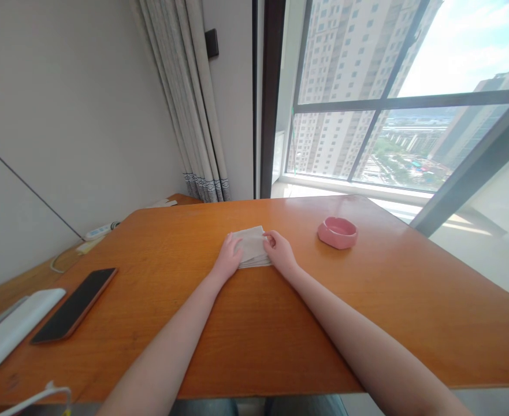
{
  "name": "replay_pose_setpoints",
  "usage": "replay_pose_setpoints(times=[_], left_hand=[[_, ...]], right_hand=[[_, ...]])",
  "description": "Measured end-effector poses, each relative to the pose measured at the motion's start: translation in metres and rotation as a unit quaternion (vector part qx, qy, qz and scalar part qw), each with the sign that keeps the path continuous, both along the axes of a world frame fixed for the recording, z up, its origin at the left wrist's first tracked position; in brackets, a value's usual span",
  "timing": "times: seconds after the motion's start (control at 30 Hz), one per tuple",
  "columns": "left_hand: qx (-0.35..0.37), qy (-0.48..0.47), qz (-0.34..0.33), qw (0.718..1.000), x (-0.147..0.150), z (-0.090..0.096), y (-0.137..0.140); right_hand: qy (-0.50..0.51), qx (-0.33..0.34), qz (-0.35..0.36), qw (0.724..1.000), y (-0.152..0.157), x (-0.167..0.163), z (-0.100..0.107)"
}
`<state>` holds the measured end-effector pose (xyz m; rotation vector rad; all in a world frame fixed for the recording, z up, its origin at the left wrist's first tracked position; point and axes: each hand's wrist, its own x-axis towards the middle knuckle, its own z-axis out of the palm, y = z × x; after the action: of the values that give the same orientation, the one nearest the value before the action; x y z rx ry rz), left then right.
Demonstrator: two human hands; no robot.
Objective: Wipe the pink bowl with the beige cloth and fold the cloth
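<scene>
A small stack of off-white, layered napkins (251, 245) lies flat on the wooden table, between my two hands. Whether they are paper or cloth I cannot tell. My left hand (228, 257) holds the left edge, its thumb resting on top and its fingers along the side. At the right edge, my right hand (279, 249) has its fingers curled and pinched near the upper right corner. Several thin layers show along the near edge of the stack.
A pink faceted bowl (337, 233) stands to the right on the wooden table (254, 335). A black phone (75, 306) and a white device (18, 329) lie at left. Near them are a white cable (41, 397) and a power strip (100, 231). Curtain and window stand beyond.
</scene>
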<state>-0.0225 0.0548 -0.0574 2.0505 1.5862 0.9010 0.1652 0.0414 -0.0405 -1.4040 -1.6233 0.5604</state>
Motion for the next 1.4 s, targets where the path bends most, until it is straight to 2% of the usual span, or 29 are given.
replay_pose_setpoints(times=[0.07,0.2,0.3,0.4,0.53,0.8,0.9,1.0,1.07,1.17,1.27,1.4], left_hand=[[0.0,0.027,0.002,1.0,-0.001,-0.001,0.0],[0.034,0.073,-0.009,0.997,0.001,0.009,-0.009],[0.1,0.08,-0.092,0.988,0.005,0.021,-0.02],[0.107,0.091,-0.169,0.976,0.009,0.027,-0.027],[0.087,0.094,-0.18,0.975,0.012,0.027,-0.029],[0.073,0.075,-0.184,0.977,0.01,0.027,-0.029],[0.085,0.073,-0.177,0.978,0.01,0.025,-0.028],[0.102,0.081,-0.16,0.978,0.01,0.025,-0.027],[0.102,0.09,-0.149,0.979,0.008,0.026,-0.026],[0.079,0.116,-0.156,0.978,0.006,0.027,-0.027],[0.061,0.145,-0.154,0.976,0.005,0.028,-0.029],[0.06,0.158,-0.159,0.973,0.007,0.029,-0.031]], right_hand=[[0.0,-0.011,-0.002,1.0,-0.003,0.002,0.004],[-0.121,-0.068,-0.027,0.99,-0.008,0.007,0.013],[-0.16,-0.105,-0.032,0.981,-0.007,0.009,0.014],[-0.167,-0.12,-0.023,0.978,-0.005,0.011,0.011],[-0.163,-0.095,-0.024,0.982,-0.002,0.011,0.007],[-0.052,-0.086,-0.005,0.995,0.003,0.009,0.003],[0.027,-0.085,0.012,0.996,0.003,0.006,0.005],[0.114,-0.11,0.036,0.987,0.0,0.003,0.012],[0.122,-0.145,0.039,0.981,-0.002,0.003,0.016],[0.009,-0.177,0.032,0.984,-0.005,0.003,0.018],[-0.14,-0.121,0.015,0.983,-0.006,0.004,0.016],[-0.204,-0.106,0.015,0.973,-0.008,0.005,0.017]])
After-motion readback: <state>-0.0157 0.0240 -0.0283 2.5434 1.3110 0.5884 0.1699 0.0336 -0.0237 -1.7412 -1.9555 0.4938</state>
